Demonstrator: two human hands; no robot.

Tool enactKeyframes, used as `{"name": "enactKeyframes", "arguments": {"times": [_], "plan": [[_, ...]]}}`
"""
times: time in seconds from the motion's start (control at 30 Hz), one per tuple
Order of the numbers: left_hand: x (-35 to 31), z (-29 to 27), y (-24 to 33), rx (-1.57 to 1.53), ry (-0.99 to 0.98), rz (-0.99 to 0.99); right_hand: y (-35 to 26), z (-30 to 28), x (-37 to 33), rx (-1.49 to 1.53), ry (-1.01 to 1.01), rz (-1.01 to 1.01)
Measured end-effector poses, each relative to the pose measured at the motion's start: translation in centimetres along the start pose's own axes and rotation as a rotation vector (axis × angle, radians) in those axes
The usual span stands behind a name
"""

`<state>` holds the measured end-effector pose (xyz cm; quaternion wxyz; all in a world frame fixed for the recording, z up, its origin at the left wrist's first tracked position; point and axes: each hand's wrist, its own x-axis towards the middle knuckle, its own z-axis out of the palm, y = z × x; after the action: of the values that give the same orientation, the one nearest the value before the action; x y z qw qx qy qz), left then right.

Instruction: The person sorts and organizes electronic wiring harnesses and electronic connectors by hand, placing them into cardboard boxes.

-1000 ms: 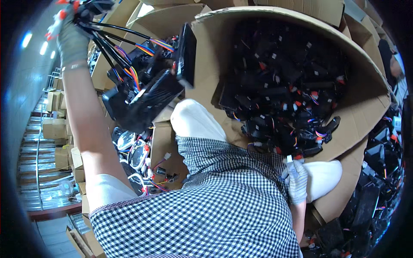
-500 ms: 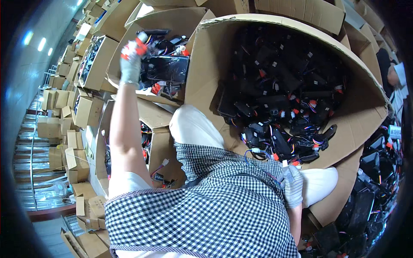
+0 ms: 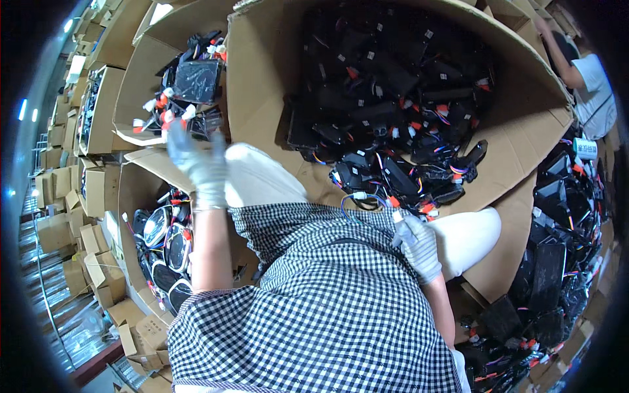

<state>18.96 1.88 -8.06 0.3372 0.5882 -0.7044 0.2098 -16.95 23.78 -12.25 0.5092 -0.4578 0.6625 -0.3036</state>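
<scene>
My left hand [image 3: 200,167], in a whitish glove and smeared by motion, is over the near edge of the upper-left carton [image 3: 134,85]. Its thumb stands apart from the fingers, and nothing shows between them. Just beyond the fingertips, red and white plug connectors [image 3: 160,108] hang over that carton's rim beside a flat black wrapped unit [image 3: 198,80]. By my right thigh, my gloved right hand [image 3: 419,247] is closed on a wire lead with a white connector [image 3: 397,216] poking up from the grip. A blue wire [image 3: 345,204] loops nearby; where it ends is hidden.
A big open carton [image 3: 259,85] ahead holds many black units with coloured wires [image 3: 393,173]. Another carton at lower left contains round-edged units [image 3: 177,245]. More black units [image 3: 547,268] lie at right. A person [image 3: 593,85] stands at far right. Cartons [image 3: 98,190] line the left.
My left hand has come back toward me from the upper-left carton, and the red connectors it held now lie at that carton's near rim. My right hand keeps its grip. The view has shifted right.
</scene>
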Motion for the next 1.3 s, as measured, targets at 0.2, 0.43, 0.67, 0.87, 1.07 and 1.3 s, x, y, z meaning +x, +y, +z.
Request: {"name": "enactKeyframes", "arguments": {"times": [0.2, 0.43, 0.67, 0.87, 1.07, 1.3], "plan": [[-6.9, 5.6, 12.5, -0.512, -0.703, 0.428, -0.9, 0.0, 0.3, -0.078, -0.012, 0.011], [-15.2, 11.9, 21.5, -0.72, -1.051, 0.995, -0.2, 0.2, -0.3, -0.079, 0.006, -0.004], [-12.9, 11.3, 23.5, -0.306, -1.301, 1.211, 0.0, 0.2, -0.4, -0.061, 0.005, 0.098], [-5.5, 8.5, 17.7, -0.711, -1.313, 0.503, -1.4, -0.8, -0.9, 0.113, 0.025, 0.033], [-5.4, 1.8, 14.9, -1.166, -1.109, -0.083, -6.0, -2.9, -1.6, 0.443, -0.025, 0.156], [-6.4, -1.1, 15.8, -1.358, -1.072, -0.145, -9.6, -2.0, 0.2, 0.419, -0.002, 0.024]]}}
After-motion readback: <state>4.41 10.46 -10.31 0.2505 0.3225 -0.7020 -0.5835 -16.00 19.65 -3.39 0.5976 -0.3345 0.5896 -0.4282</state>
